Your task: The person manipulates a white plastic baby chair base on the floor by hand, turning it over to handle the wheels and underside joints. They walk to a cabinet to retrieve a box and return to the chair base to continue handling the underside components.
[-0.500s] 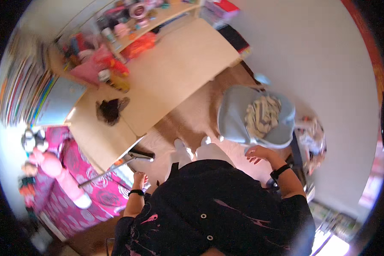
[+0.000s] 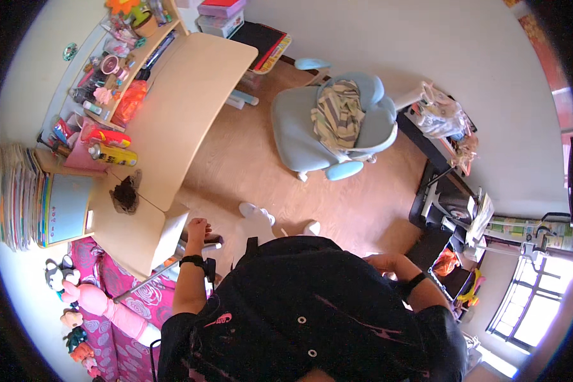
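Note:
My left hand (image 2: 198, 229) hangs beside the near corner of the wooden desk (image 2: 204, 83), its fingers curled in and nothing visible in them. On that side a dark band circles my wrist. Low at my right side, the right hand (image 2: 380, 261) is partly covered by my black shirt (image 2: 299, 299); its visible fingers look loosely apart, with nothing seen in them. A dark brown clump on a clear sheet (image 2: 125, 193) lies on the desk. Behind it are a yellow spray can (image 2: 113, 155) and a red packet (image 2: 108, 137).
A light blue swivel chair (image 2: 293, 130) carries a striped cloth (image 2: 339, 114). Right of it stands a keyboard-like unit piled with bags (image 2: 436, 114). Upright books (image 2: 19, 197) line the left, above a pink patterned bed (image 2: 102, 305) with plush toys (image 2: 114, 312). Wooden floor (image 2: 235, 159) lies between.
My view has swung to the right, so the desk and chair sit further left and a window shows. My right hand has dropped closer against my side; the left is raised beside the desk.

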Available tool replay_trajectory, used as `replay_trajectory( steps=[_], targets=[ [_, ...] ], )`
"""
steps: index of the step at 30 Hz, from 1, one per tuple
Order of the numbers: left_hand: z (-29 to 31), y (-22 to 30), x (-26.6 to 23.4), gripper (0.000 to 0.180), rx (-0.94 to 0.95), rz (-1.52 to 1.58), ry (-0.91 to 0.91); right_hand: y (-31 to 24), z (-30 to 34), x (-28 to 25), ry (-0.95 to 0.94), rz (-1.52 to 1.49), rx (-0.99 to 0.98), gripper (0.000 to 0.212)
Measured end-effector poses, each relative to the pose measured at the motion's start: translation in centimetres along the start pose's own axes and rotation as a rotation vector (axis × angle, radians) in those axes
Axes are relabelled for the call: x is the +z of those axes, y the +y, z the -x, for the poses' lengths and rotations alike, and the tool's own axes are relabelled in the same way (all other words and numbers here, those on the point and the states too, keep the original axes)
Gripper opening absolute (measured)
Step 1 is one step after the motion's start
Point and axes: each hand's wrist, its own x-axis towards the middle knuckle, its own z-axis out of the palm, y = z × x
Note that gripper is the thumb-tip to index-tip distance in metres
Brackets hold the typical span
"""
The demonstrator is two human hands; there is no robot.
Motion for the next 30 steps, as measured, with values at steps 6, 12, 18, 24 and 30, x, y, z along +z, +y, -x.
replay_trajectory(
  steps=[6, 12, 18, 24, 30],
  targets=[
    [0.7, -8.1, 6.0, 0.012, -0.087, 0.083, -0.134, 17.9, 0.2, -1.6, -0.002, 0.218, -0.385, 0.037],
    [3.4, -3.9, 16.3, 0.011, 0.023, -0.074, -0.273, 29.8, 1.9, -1.2, 0.112, 0.054, -0.278, 0.037],
    [6.4, 3.3, 24.1, 0.013, 0.109, 0.032, -0.362, 32.9, 1.1, -4.7, 0.165, 0.062, -0.278, 0.037],
    [7.5, 6.9, 29.3, 0.014, 0.203, -0.111, -0.512, 29.4, -1.7, -14.6, 0.186, 0.258, -0.374, 0.036],
    [13.1, 11.1, 31.5, 0.012, 0.24, -0.626, -0.754, 14.3, 9.3, -26.4, 0.753, 0.886, -0.599, 0.031]
  ],
)
